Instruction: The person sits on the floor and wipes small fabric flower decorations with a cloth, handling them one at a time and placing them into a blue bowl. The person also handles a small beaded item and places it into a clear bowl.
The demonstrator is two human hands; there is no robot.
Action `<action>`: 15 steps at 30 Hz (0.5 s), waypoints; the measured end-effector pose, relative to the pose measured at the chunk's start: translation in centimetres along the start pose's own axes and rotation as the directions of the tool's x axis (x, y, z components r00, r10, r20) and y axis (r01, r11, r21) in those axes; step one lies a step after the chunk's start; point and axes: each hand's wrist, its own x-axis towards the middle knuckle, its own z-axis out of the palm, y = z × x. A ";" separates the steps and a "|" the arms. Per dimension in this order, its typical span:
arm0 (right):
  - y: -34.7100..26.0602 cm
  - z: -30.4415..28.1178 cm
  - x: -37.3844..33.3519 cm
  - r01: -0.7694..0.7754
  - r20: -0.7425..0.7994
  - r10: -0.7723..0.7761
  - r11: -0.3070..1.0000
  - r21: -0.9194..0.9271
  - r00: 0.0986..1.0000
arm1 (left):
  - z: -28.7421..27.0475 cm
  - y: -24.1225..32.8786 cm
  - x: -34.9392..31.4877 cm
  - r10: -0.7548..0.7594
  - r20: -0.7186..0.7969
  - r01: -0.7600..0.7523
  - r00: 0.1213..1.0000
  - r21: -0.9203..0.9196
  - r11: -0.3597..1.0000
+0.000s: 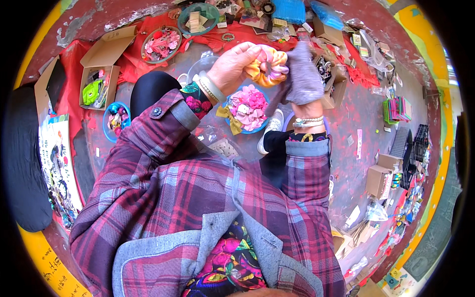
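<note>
My left hand (233, 68) pinches a scrunchie (267, 67) of yellow, pink and lilac fabric between thumb and fingers. Just to its right, my right hand (306, 109) holds up a crumpled grey cloth (303, 74). The cloth hides the fingers of that hand, and a loose end hangs down on its left side. Below the scrunchie stands a blue-rimmed bowl (256, 130) full of pink fabric flowers (248, 106), with a mustard-yellow bow (229, 119) at its left edge.
A bowl of pink pieces (161, 45) stands on red cloth at the far left, beside an open cardboard box (99, 89). Nearer is a small blue bowl (117, 121). Another open box (334, 84) sits behind my right wrist. Small goods line the right side.
</note>
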 end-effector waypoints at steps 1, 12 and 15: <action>0.0 1.0 -0.4 -0.047 0.042 0.048 0.998 -0.035 0.998 | -0.1 -0.2 -0.2 -0.019 -0.024 0.018 1.000 -0.025 1.000; 0.5 -0.2 -0.5 0.086 -0.057 -0.085 0.996 0.023 0.995 | -0.4 -1.3 -0.2 -0.048 -0.128 0.030 0.991 -0.138 0.990; 0.9 -0.3 -0.1 0.116 -0.158 -0.100 0.988 0.098 0.982 | -2.0 -1.7 -0.1 -0.050 -0.133 0.038 0.990 -0.092 0.995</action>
